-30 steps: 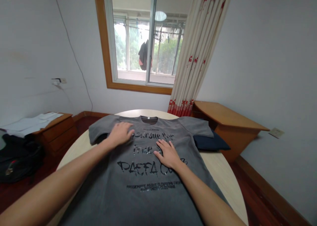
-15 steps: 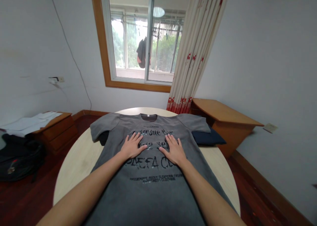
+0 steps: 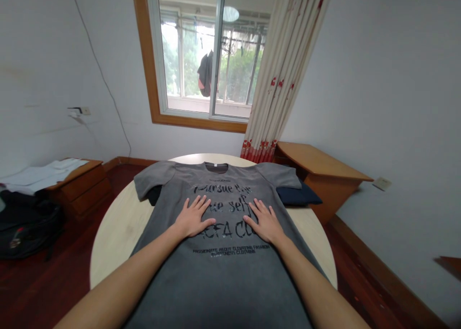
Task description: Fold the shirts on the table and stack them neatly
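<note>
A grey T-shirt (image 3: 230, 276) with black lettering lies spread face up, its collar toward the window and a sleeve out to either side. My left hand (image 3: 192, 217) rests flat on the left part of the printed chest, fingers spread. On the right part of the lettering my right hand (image 3: 265, 222) also lies flat with its fingers apart. Neither hand grips the cloth. Under the right sleeve a dark blue folded cloth (image 3: 300, 197) sticks out. Something black (image 3: 154, 195) shows beneath the left sleeve; its kind is hidden.
The shirt lies on a round pale table (image 3: 111, 242). Behind it hangs a patterned curtain (image 3: 277, 89) beside a window. A wooden desk (image 3: 320, 163) stands to the right. At left are a drawer cabinet (image 3: 86, 189) with papers (image 3: 43, 173) and a black backpack (image 3: 29, 223).
My right hand has slid right and slightly nearer across the print, so the gap between my hands is wider. The left hand has barely moved. The view has shifted a little.
</note>
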Available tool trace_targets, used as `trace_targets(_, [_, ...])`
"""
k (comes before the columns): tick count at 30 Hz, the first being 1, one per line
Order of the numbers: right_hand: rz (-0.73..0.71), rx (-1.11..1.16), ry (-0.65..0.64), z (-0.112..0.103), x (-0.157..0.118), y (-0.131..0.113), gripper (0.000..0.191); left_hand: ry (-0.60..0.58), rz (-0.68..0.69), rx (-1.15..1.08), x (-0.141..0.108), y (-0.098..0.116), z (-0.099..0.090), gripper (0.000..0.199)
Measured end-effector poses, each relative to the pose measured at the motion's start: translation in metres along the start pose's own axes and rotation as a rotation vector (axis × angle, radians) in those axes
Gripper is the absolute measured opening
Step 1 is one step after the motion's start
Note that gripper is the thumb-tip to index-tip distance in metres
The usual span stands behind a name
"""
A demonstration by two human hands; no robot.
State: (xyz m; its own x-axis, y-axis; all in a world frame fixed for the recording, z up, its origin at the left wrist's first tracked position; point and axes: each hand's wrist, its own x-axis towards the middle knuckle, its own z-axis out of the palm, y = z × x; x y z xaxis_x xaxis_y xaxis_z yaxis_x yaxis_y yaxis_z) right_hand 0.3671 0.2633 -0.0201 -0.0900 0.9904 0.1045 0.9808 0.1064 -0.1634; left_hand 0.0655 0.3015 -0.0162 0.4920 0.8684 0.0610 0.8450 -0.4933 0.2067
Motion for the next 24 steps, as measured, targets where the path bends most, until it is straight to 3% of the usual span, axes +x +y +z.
trace_targets(8, [0.05, -0.024, -0.002, 0.004, -0.018, 0.017, 0.075, -0.047, 0.012, 0.025, -0.039, 0.002, -0.005, 0.084])
trace_targets(12, [0.113, -0.077, -0.055, -0.008, -0.021, 0.015, 0.075, -0.065, -0.014, 0.039, -0.045, 0.004, -0.01, 0.083])
trace_targets(15, [0.072, -0.115, -0.092, -0.021, -0.002, -0.013, 0.067, -0.074, 0.004, 0.041, -0.025, 0.022, -0.015, 0.081])
trace_targets(19, [-0.146, -0.04, -0.013, -0.02, 0.04, -0.059, 0.056, -0.037, 0.077, -0.011, 0.019, 0.046, -0.008, 0.069])
trace_targets(21, [-0.171, -0.001, -0.052, -0.01, 0.054, -0.065, 0.057, -0.038, 0.06, -0.01, 0.034, 0.04, 0.0, 0.066])
trace_targets(24, [-0.083, 0.015, -0.086, 0.005, 0.062, -0.048, 0.063, -0.014, -0.02, 0.031, 0.039, 0.008, 0.006, 0.068])
